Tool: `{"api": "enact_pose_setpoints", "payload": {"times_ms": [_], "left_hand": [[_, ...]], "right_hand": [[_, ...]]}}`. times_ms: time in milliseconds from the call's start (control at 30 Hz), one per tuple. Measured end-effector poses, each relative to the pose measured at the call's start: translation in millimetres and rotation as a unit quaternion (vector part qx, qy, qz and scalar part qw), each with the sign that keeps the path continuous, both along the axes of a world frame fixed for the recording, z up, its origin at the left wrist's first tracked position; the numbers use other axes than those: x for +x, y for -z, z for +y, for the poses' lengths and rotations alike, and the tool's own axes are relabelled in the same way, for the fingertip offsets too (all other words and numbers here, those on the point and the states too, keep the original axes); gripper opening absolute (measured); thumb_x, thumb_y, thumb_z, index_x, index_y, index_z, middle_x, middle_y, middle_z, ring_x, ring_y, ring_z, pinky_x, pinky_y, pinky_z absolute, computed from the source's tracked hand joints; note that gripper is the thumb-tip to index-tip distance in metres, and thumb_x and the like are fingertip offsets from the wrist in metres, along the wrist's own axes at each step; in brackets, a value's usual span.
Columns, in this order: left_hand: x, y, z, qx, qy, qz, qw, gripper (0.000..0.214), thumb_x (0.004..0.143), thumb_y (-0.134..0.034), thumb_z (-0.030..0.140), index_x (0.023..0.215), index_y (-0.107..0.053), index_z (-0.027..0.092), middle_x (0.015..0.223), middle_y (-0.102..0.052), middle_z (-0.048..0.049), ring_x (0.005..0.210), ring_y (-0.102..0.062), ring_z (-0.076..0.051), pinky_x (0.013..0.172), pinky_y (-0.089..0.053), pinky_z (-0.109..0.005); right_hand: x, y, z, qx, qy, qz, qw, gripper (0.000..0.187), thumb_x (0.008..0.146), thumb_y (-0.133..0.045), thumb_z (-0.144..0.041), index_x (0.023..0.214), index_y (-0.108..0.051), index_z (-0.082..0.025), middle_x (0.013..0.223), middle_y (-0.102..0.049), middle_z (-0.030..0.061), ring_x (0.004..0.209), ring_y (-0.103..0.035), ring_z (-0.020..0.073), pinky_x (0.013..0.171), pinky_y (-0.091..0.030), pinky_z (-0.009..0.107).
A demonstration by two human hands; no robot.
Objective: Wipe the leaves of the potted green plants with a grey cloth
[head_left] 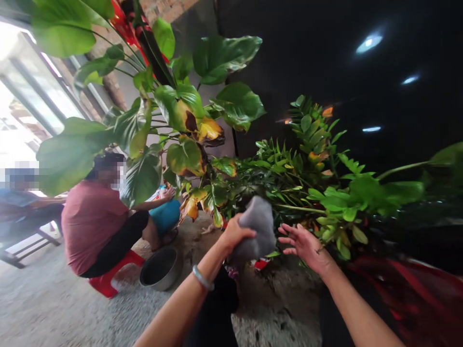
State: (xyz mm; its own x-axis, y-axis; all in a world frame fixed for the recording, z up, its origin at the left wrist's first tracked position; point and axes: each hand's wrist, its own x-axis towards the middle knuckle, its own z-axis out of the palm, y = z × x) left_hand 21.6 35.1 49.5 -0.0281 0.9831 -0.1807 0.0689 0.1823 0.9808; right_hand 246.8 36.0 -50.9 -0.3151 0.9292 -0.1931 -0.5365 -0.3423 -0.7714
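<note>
My left hand (pixel 234 233) grips a grey cloth (pixel 257 229), held up in front of the leafy potted plants (pixel 289 178). A pale bangle circles that wrist. My right hand (pixel 306 246) is open just right of the cloth, fingers spread and pointing left, close to the green stems and small leaves. A big-leaved plant (pixel 181 106) with yellowing, brown-edged leaves rises above and to the left of both hands.
Another person in a red shirt (pixel 92 224) squats on a low red stool (pixel 108 279) at the left, beside a metal bowl (pixel 161 267) on the concrete floor. A dark glossy wall (pixel 361 72) stands behind the plants. Something red (pixel 415 294) lies at lower right.
</note>
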Motion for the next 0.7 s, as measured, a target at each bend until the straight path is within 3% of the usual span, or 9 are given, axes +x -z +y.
{"api": "enact_pose_setpoints", "payload": {"times_ms": [67, 133, 233, 300, 367, 433, 533, 600, 700], "left_hand": [[-6, 8.4, -14, -0.056, 0.076, 0.016, 0.995, 0.045, 0.035, -0.075, 0.010, 0.079, -0.065, 0.016, 0.059, -0.063, 0.0029, 0.058, -0.055, -0.017, 0.055, -0.043, -0.028], [-13, -4.0, -21, -0.047, 0.118, -0.024, 0.992, 0.051, 0.037, -0.077, 0.013, 0.087, -0.066, 0.016, 0.066, -0.066, 0.0022, 0.062, -0.057, -0.018, 0.057, -0.044, -0.027], [-14, -40.7, -7, 0.073, 0.084, -0.083, 0.990, 0.061, 0.039, -0.079, 0.016, 0.099, -0.065, 0.018, 0.077, -0.068, 0.0015, 0.070, -0.060, -0.019, 0.062, -0.046, -0.027], [-8, -54.3, 11, 0.133, 0.049, -0.108, 0.984, 0.061, 0.042, -0.079, 0.019, 0.101, -0.064, 0.018, 0.082, -0.069, 0.0005, 0.074, -0.061, -0.019, 0.066, -0.047, -0.028], [2, -49.3, 23, 0.133, 0.019, -0.101, 0.986, 0.057, 0.042, -0.078, 0.021, 0.097, -0.064, 0.017, 0.080, -0.068, 0.0005, 0.073, -0.060, -0.019, 0.067, -0.048, -0.029], [7, -31.0, 22, 0.077, 0.028, -0.038, 0.996, 0.049, 0.040, -0.077, 0.018, 0.088, -0.064, 0.017, 0.071, -0.065, 0.0024, 0.066, -0.057, -0.017, 0.062, -0.046, -0.028], [0, -8.0, 2, -0.031, 0.146, 0.075, 0.986, 0.044, 0.038, -0.077, 0.013, 0.080, -0.066, 0.018, 0.062, -0.061, 0.0050, 0.061, -0.054, -0.016, 0.056, -0.042, -0.025], [-12, -10.5, -9, -0.053, 0.210, 0.082, 0.973, 0.048, 0.038, -0.078, 0.012, 0.084, -0.068, 0.019, 0.066, -0.064, 0.0048, 0.065, -0.055, -0.016, 0.056, -0.041, -0.024], [-22, -35.7, -5, 0.017, 0.182, 0.000, 0.983, 0.057, 0.039, -0.079, 0.014, 0.095, -0.068, 0.019, 0.076, -0.067, 0.0031, 0.069, -0.058, -0.017, 0.060, -0.043, -0.024]], "right_hand": [[1, 1.2, 0, 0.006, -0.009, -0.011, 1.000, 0.036, 0.081, -0.055, -0.051, 0.099, -0.073, -0.025, 0.117, -0.068, 0.0102, 0.090, -0.066, 0.0247, 0.065, -0.053, 0.037], [4, 0.6, -1, 0.026, -0.026, -0.014, 0.999, 0.037, 0.080, -0.056, -0.052, 0.099, -0.073, -0.024, 0.114, -0.069, 0.0110, 0.090, -0.066, 0.0243, 0.066, -0.053, 0.036], [6, -4.0, -2, 0.034, -0.040, -0.011, 0.999, 0.039, 0.079, -0.058, -0.051, 0.099, -0.073, -0.022, 0.109, -0.071, 0.0115, 0.089, -0.067, 0.0236, 0.068, -0.053, 0.034], [5, -7.7, -2, 0.023, -0.032, -0.005, 0.999, 0.038, 0.079, -0.059, -0.050, 0.098, -0.074, -0.021, 0.108, -0.072, 0.0111, 0.086, -0.067, 0.0227, 0.066, -0.054, 0.034], [1, -10.2, -1, 0.011, -0.016, 0.006, 1.000, 0.037, 0.081, -0.058, -0.049, 0.096, -0.074, -0.020, 0.106, -0.073, 0.0108, 0.083, -0.067, 0.0218, 0.063, -0.054, 0.033], [-2, -10.6, -1, -0.009, 0.003, 0.011, 1.000, 0.035, 0.082, -0.057, -0.047, 0.092, -0.075, -0.019, 0.099, -0.074, 0.0109, 0.078, -0.068, 0.0209, 0.060, -0.054, 0.032], [-1, -8.3, 0, -0.056, 0.028, 0.002, 0.998, 0.034, 0.083, -0.058, -0.045, 0.080, -0.075, -0.017, 0.080, -0.074, 0.0103, 0.066, -0.067, 0.0184, 0.056, -0.053, 0.029], [2, -6.7, 2, -0.063, 0.034, 0.007, 0.997, 0.034, 0.083, -0.059, -0.046, 0.077, -0.074, -0.016, 0.072, -0.073, 0.0091, 0.061, -0.066, 0.0168, 0.057, -0.054, 0.028], [5, -6.2, 2, -0.037, 0.018, 0.028, 0.999, 0.034, 0.083, -0.059, -0.046, 0.080, -0.074, -0.016, 0.074, -0.073, 0.0094, 0.064, -0.067, 0.0173, 0.060, -0.055, 0.029]]}}
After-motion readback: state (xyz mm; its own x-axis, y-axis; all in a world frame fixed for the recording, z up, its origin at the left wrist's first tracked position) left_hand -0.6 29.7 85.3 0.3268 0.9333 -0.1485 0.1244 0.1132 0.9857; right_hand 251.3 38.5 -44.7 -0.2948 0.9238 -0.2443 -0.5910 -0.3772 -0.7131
